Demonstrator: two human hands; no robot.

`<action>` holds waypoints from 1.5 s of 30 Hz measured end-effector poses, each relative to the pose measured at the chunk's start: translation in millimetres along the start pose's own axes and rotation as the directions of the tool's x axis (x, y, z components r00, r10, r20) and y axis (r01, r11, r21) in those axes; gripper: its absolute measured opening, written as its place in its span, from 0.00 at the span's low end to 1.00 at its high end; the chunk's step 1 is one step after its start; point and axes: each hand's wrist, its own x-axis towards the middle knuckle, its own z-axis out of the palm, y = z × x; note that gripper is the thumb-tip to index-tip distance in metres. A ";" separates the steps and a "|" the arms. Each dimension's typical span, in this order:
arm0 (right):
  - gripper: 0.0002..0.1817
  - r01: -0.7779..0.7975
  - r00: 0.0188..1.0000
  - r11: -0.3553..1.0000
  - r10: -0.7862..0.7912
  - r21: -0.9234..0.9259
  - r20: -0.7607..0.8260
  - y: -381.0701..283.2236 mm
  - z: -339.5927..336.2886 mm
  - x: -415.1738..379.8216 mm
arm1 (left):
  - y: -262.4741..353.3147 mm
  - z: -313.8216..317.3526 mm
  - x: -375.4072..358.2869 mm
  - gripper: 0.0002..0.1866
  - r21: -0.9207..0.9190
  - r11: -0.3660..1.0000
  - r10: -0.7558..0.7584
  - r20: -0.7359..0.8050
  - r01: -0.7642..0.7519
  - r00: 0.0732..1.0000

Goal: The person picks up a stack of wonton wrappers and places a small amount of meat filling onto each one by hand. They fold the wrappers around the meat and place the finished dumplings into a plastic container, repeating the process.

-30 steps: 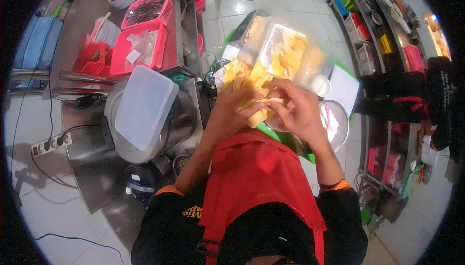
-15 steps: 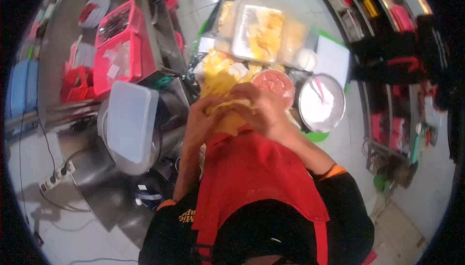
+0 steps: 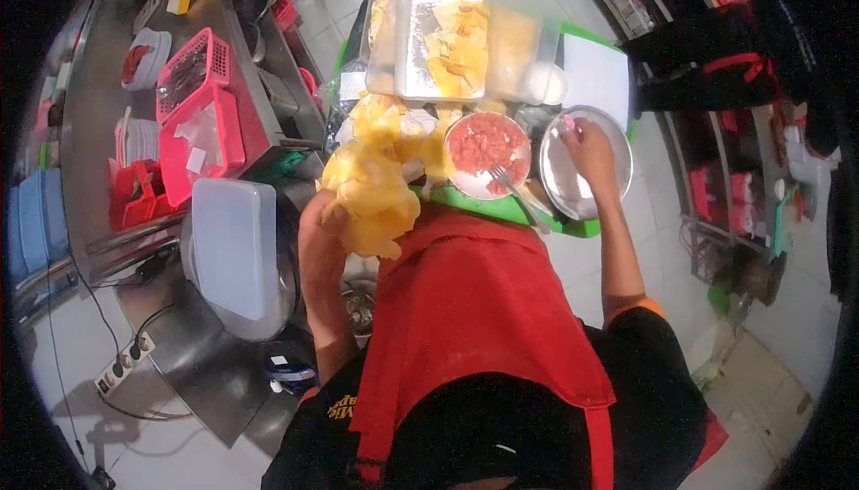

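My left hand (image 3: 320, 230) is closed on the edge of a thin yellow dough wrapper (image 3: 380, 213), held out flat in front of the red apron. Behind it lies a loose heap of similar yellow wrappers (image 3: 380, 123). Over on the right, my right hand (image 3: 591, 152) reaches into a round metal bowl (image 3: 548, 199), its fingers closed on a pink utensil (image 3: 565, 125) whose lower end I cannot make out. Between the hands stands a bowl of pink minced filling (image 3: 479, 143), with a metal fork (image 3: 519, 193) resting in it, handle toward me.
At the back of the green table (image 3: 586, 229), a clear plastic container (image 3: 447, 47) holds more folded yellow pieces. A white board (image 3: 595, 69) lies at the right. To my left are a lidded tub (image 3: 234, 248) and a steel counter with pink baskets (image 3: 204, 145). Shelves line the right.
The hands were together over a yellow piece; now they are apart. My left hand holds a wrapper at the left, and my right hand has moved to the metal bowl and grasped the pink utensil.
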 end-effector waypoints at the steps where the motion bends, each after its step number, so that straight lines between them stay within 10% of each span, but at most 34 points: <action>1: 0.14 0.054 0.995 0.999 -0.054 0.004 -0.080 2.1 3.7 -1.2 | 4.3 4.9 -0.1 0.21 0.006 1.000 -0.006 0.007 0.006 1.000; 9: 0.12 -0.065 0.909 0.965 0.162 0.254 -0.384 39.5 -48.1 -12.5 | 7.6 8.4 -1.3 0.29 -0.273 0.962 0.061 0.120 -0.026 0.991; 16: 0.09 -0.065 0.922 0.855 0.248 0.514 -0.296 55.6 9.4 -30.1 | 8.7 18.4 7.9 0.32 -0.195 0.981 -0.023 -0.032 0.016 0.999; 23: 0.07 -0.278 0.835 0.429 0.551 0.860 -0.005 50.6 -5.2 -43.3 | 9.2 17.1 15.7 0.31 -0.181 0.983 0.018 0.039 -0.010 0.999; 30: 0.09 -0.168 0.775 0.117 0.629 0.979 0.058 74.6 -30.4 -62.6 | 14.4 19.3 17.7 0.30 -0.140 0.990 -0.011 -0.051 0.004 0.999; 38: 0.07 0.061 0.950 0.088 0.301 0.994 -0.085 -20.0 -72.1 14.6 | 16.4 13.0 12.7 0.29 -0.250 0.967 0.048 0.029 -0.039 0.998; 45: 0.07 0.118 0.993 0.468 -0.042 0.876 -0.111 -146.8 -5.6 136.0 | 14.0 2.2 -9.1 0.31 -0.314 0.948 0.042 -0.035 -0.051 0.999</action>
